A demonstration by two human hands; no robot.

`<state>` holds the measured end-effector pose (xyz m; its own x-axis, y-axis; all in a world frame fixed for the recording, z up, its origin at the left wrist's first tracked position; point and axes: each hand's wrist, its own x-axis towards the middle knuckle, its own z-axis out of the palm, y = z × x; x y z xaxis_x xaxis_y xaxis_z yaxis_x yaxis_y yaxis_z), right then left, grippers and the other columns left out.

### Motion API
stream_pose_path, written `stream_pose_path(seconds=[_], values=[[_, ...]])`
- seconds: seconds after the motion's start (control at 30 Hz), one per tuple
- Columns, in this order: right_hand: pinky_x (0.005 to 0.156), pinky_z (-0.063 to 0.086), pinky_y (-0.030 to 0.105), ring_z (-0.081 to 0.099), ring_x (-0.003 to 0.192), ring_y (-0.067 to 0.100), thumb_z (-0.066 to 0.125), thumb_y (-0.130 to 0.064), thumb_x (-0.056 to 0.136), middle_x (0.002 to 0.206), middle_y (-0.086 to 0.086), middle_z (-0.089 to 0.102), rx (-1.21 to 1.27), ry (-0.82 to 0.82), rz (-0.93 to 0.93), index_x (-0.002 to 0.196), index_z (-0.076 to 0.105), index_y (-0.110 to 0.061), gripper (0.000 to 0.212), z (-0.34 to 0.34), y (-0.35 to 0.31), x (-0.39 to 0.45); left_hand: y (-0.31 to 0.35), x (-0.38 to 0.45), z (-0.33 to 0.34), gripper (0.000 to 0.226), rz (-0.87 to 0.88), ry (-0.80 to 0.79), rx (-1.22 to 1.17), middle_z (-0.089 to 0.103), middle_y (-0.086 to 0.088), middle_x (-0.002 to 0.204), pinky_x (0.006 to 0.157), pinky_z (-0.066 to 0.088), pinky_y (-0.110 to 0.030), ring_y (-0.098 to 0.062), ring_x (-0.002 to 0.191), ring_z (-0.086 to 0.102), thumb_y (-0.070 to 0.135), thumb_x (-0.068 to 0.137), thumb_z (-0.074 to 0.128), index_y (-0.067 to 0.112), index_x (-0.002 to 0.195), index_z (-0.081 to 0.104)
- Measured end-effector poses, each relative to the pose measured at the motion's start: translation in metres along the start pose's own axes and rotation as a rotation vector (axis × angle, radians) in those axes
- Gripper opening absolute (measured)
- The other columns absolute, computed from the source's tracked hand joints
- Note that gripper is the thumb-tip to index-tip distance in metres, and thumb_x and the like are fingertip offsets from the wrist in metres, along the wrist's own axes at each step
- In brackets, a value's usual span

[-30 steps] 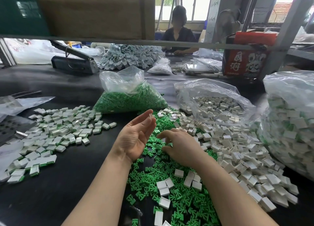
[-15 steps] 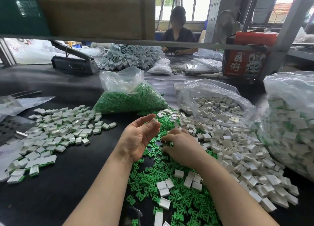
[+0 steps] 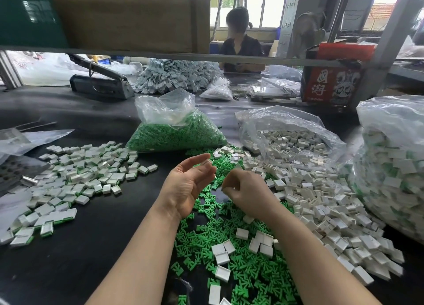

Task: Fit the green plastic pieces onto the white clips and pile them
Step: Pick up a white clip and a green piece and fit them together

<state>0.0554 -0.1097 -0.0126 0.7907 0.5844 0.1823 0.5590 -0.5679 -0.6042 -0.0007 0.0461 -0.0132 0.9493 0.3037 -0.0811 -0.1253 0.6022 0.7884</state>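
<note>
The left hand (image 3: 187, 186) is being held palm-up, fingers relaxed, something small and blurred at its fingertips. The right hand (image 3: 246, 193), lifted from the pile since half a second ago, is being curled; whether anything is pinched cannot be told. Loose green plastic pieces (image 3: 220, 247) are lying beneath both hands, small white rectangular clips (image 3: 321, 213) heaped rightward. Bare black bench (image 3: 91, 259) is being left open leftward, before the finished pile (image 3: 75, 181).
</note>
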Motion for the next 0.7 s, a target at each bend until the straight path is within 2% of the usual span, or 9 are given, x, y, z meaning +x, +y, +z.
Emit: stream_pose_path(seconds=[0.07,0.17,0.27,0.33,0.4,0.47,0.53,0.6,0.7], values=[[0.074,0.055,0.028,0.065,0.077,0.014,0.067,-0.012,0.090,0.084,-0.001,0.069,0.190,0.082,0.043,0.090,0.066,-0.017,0.005,-0.003,-0.001,0.001,-0.001,0.000,0.001,0.031,0.005,0.007,0.041,0.074,-0.005,0.082,0.064,0.058,-0.022,-0.014,0.073,0.073,0.008,0.067,0.074,0.009,0.098,0.072],[0.061,0.054,0.019,0.070,0.084,0.025,0.066,-0.009,0.091,0.092,0.010,0.072,0.577,0.141,0.106,0.100,0.068,-0.018,0.012,-0.008,-0.004,0.000,-0.002,-0.001,0.004,0.038,0.010,0.001,0.100,0.075,-0.004,0.081,0.061,0.057,-0.020,-0.013,0.071,0.072,0.011,0.064,0.075,0.007,0.101,0.069],[0.068,0.055,0.018,0.071,0.090,0.019,0.068,-0.008,0.089,0.096,0.008,0.074,0.801,0.173,0.120,0.105,0.071,-0.015,0.018,-0.011,-0.006,0.000,-0.004,-0.001,0.007,0.038,0.010,-0.007,0.151,0.076,-0.005,0.080,0.058,0.056,-0.018,-0.013,0.070,0.073,0.013,0.061,0.077,0.005,0.097,0.068],[0.064,0.051,0.017,0.070,0.082,0.016,0.069,-0.008,0.087,0.092,0.007,0.075,0.874,0.193,0.118,0.100,0.072,-0.012,0.014,-0.012,-0.008,-0.001,-0.005,-0.002,0.008,0.038,0.017,-0.014,0.169,0.076,-0.006,0.080,0.058,0.055,-0.018,-0.013,0.070,0.073,0.014,0.060,0.078,0.004,0.095,0.068],[0.065,0.053,0.025,0.066,0.077,0.017,0.068,-0.008,0.088,0.088,0.008,0.076,0.941,0.202,0.122,0.098,0.070,-0.008,0.010,-0.013,-0.009,-0.001,-0.006,-0.002,0.007,0.038,0.027,-0.018,0.189,0.076,-0.008,0.082,0.058,0.056,-0.019,-0.015,0.071,0.074,0.015,0.059,0.079,0.005,0.094,0.068],[0.076,0.054,0.041,0.064,0.081,0.026,0.064,-0.007,0.091,0.091,0.013,0.075,0.993,0.207,0.140,0.099,0.066,-0.004,0.009,-0.013,-0.008,-0.001,-0.006,-0.002,0.007,0.036,0.038,-0.022,0.213,0.076,-0.010,0.084,0.058,0.056,-0.020,-0.016,0.073,0.074,0.015,0.061,0.080,0.006,0.093,0.069],[0.083,0.052,0.050,0.062,0.083,0.030,0.063,-0.008,0.092,0.097,0.021,0.072,1.022,0.214,0.157,0.101,0.064,-0.001,0.011,-0.012,-0.008,-0.001,-0.006,-0.002,0.007,0.031,0.048,-0.023,0.229,0.076,-0.009,0.083,0.059,0.056,-0.020,-0.016,0.072,0.074,0.015,0.062,0.080,0.007,0.091,0.070],[0.075,0.055,0.045,0.061,0.078,0.026,0.065,-0.010,0.091,0.097,0.026,0.069,1.005,0.231,0.168,0.098,0.066,-0.003,0.010,-0.011,-0.009,0.000,-0.007,-0.002,0.007,0.025,0.060,-0.025,0.252,0.075,-0.008,0.080,0.059,0.056,-0.019,-0.015,0.070,0.072,0.015,0.062,0.080,0.009,0.085,0.073],[0.055,0.047,0.021,0.056,0.062,0.009,0.068,-0.011,0.088,0.080,0.008,0.068,1.054,0.257,0.184,0.092,0.068,-0.008,0.004,-0.009,-0.009,0.001,-0.007,-0.003,0.006,0.019,0.094,-0.044,0.329,0.075,-0.009,0.078,0.060,0.056,-0.021,-0.016,0.069,0.071,0.022,0.059,0.083,0.014,0.076,0.078]])
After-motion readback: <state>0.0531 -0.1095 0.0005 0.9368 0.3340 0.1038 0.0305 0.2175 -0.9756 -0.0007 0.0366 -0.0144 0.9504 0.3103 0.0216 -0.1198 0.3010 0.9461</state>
